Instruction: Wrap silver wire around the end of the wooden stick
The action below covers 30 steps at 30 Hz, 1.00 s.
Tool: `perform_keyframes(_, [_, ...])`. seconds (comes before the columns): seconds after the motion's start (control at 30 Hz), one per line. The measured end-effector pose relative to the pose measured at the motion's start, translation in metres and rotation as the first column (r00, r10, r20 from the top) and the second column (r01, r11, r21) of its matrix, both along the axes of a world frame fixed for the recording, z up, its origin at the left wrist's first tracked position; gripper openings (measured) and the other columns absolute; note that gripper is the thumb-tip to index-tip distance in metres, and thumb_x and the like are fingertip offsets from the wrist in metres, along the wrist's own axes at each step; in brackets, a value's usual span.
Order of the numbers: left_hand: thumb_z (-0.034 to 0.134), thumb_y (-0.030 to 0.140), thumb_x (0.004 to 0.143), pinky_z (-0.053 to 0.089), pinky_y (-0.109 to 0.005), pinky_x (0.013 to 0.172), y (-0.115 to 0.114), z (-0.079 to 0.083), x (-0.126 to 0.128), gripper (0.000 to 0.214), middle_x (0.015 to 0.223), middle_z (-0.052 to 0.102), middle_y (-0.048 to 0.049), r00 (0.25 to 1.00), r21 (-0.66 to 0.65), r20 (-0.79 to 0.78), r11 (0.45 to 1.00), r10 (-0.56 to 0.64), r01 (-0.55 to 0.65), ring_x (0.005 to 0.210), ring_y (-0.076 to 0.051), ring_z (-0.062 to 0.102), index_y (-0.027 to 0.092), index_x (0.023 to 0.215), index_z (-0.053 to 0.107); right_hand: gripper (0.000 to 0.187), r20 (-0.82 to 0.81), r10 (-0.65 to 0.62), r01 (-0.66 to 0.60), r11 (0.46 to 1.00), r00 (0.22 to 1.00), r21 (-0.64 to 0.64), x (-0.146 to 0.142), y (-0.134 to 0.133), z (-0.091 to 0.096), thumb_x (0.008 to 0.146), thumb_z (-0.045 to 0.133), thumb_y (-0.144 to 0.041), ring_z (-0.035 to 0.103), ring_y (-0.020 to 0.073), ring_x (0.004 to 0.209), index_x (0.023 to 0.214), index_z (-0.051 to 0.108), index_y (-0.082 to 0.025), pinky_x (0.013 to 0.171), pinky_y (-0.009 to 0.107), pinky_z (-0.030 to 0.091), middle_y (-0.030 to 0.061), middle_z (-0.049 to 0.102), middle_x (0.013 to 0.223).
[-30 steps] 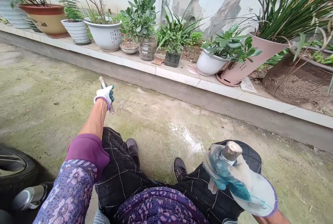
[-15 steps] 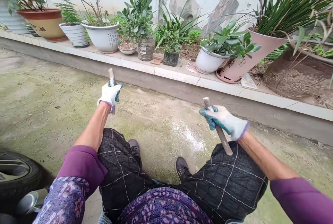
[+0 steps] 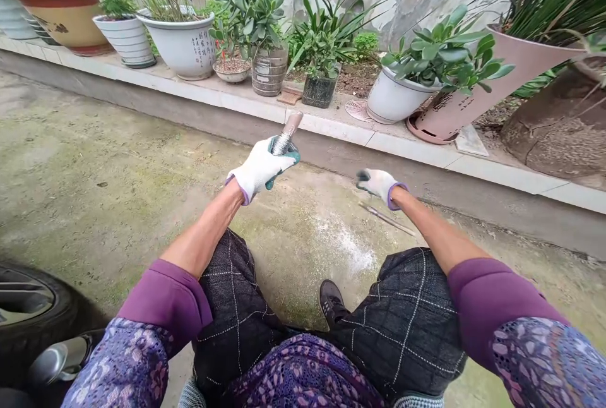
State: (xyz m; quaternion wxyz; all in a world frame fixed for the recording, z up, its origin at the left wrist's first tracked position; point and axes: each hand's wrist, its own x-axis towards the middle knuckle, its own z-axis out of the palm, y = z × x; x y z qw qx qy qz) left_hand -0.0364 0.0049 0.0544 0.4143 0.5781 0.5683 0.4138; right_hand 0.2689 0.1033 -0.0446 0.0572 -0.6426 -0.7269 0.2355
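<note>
In the head view my left hand (image 3: 260, 168), in a white glove with a teal palm, is closed around a wooden stick (image 3: 292, 122). Silvery wire or thread (image 3: 283, 143) is wound round that stick above my thumb. My right hand (image 3: 377, 183), gloved the same way, has nothing visible in it; its fingers look stretched out and somewhat blurred. Below it, a second, thinner-looking stick (image 3: 387, 218) with a pale wound part appears to lie on the concrete ground. The lower end of the left stick is hidden by my hand.
Ahead runs a low tiled ledge (image 3: 331, 128) bearing several potted plants, among them a white pot (image 3: 395, 97) and a pink pot (image 3: 454, 105). White powder (image 3: 353, 250) is scattered on the ground. A tyre (image 3: 33, 307) and a metal container (image 3: 59, 357) stand at my left.
My left hand has moved right with its stick, which now tilts. My right hand has let go of the other stick, now lower down. The view has shifted slightly.
</note>
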Motion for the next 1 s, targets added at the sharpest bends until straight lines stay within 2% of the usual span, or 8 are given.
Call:
perform_keyframes(0.13, [0.067,0.025,0.075,0.033,-0.018,0.036,0.003,-0.005,0.019,0.025,0.065,0.052,0.0034,0.974,-0.042,-0.167,0.988,-0.153,0.148,0.044,-0.005,0.04,0.016,0.098,0.065,0.045,-0.352,0.113,-0.124,0.992,0.929,-0.009,-0.069,-0.023,0.017,0.083,0.057,-0.021,0.068,0.0148,0.093,0.127,0.061,-0.02,0.073,0.025,0.059,0.0074,0.071,0.121])
perform_keyframes(0.27, [0.065,0.024,0.075,0.033,-0.018,0.036,-0.002,-0.008,0.025,0.022,0.066,0.054,0.0019,0.93,-0.102,-0.243,0.961,-0.274,0.257,0.046,-0.006,0.042,0.015,0.095,0.066,0.032,-0.846,0.096,-0.343,0.933,0.525,-0.107,-0.103,-0.066,0.038,0.078,0.061,-0.024,0.068,0.0165,0.08,0.108,0.066,-0.014,0.071,0.031,0.06,0.0087,0.074,0.095])
perform_keyframes(0.4, [0.065,0.03,0.076,0.033,-0.019,0.037,-0.004,-0.01,0.016,0.023,0.061,0.05,0.0032,0.906,-0.126,-0.298,0.953,-0.301,0.276,0.043,-0.007,0.04,0.016,0.095,0.065,0.023,-0.758,0.06,-0.211,0.972,0.649,-0.103,-0.09,-0.093,0.05,0.084,0.05,-0.025,0.048,0.0103,0.047,0.096,0.067,-0.014,0.044,0.023,0.043,-0.0022,0.055,0.061])
perform_keyframes(0.5, [0.062,0.03,0.078,0.038,-0.022,0.042,0.003,-0.019,0.013,0.023,0.064,0.057,0.001,0.821,-0.153,-0.476,0.949,-0.315,0.275,0.045,-0.009,0.046,0.017,0.097,0.066,0.024,-0.55,0.231,-0.21,0.972,0.802,0.102,-0.078,-0.104,0.051,0.086,0.045,-0.019,0.047,0.0108,0.053,0.093,0.068,-0.016,0.05,0.023,0.039,-0.0011,0.057,0.066])
perform_keyframes(0.67, [0.053,0.027,0.088,0.049,-0.032,0.065,0.011,-0.047,0.027,0.025,0.084,0.07,-0.0111,0.346,-0.143,-0.904,0.94,-0.252,0.31,0.071,-0.022,0.067,0.016,0.104,0.068,0.025,0.133,0.479,-0.497,0.834,0.868,0.239,-0.072,-0.114,0.059,0.093,0.047,-0.021,0.06,0.0176,0.074,0.096,0.071,-0.018,0.067,0.028,0.039,0.0069,0.071,0.086])
perform_keyframes(0.77, [0.05,0.023,0.089,0.049,-0.034,0.069,0.003,-0.058,0.041,0.028,0.083,0.072,-0.0132,0.126,-0.256,-0.935,0.877,-0.331,0.406,0.078,-0.027,0.07,0.018,0.11,0.069,0.025,0.263,0.469,-0.527,0.821,0.843,0.222,-0.066,-0.101,0.061,0.095,0.049,-0.026,0.063,0.0199,0.079,0.1,0.073,-0.019,0.068,0.029,0.039,0.0087,0.073,0.091])
perform_keyframes(0.87, [0.051,0.024,0.089,0.047,-0.032,0.067,-0.005,-0.056,0.048,0.03,0.08,0.072,-0.0097,0.139,-0.293,-0.9,0.811,-0.412,0.507,0.073,-0.024,0.069,0.021,0.113,0.069,0.023,0.047,0.45,-0.449,0.868,0.892,0.212,-0.056,-0.078,0.054,0.091,0.054,-0.025,0.064,0.0179,0.081,0.097,0.075,-0.019,0.07,0.027,0.043,0.0057,0.074,0.094])
perform_keyframes(1.0, [0.056,0.03,0.085,0.045,-0.027,0.065,-0.004,-0.048,0.043,0.032,0.078,0.071,-0.0037,0.375,-0.166,-0.834,0.832,-0.405,0.53,0.067,-0.018,0.063,0.02,0.112,0.069,0.02,-0.396,0.266,-0.304,0.952,0.879,-0.034,-0.055,-0.067,0.049,0.086,0.058,-0.024,0.052,0.0105,0.056,0.094,0.075,-0.016,0.05,0.022,0.04,0.0002,0.065,0.07])
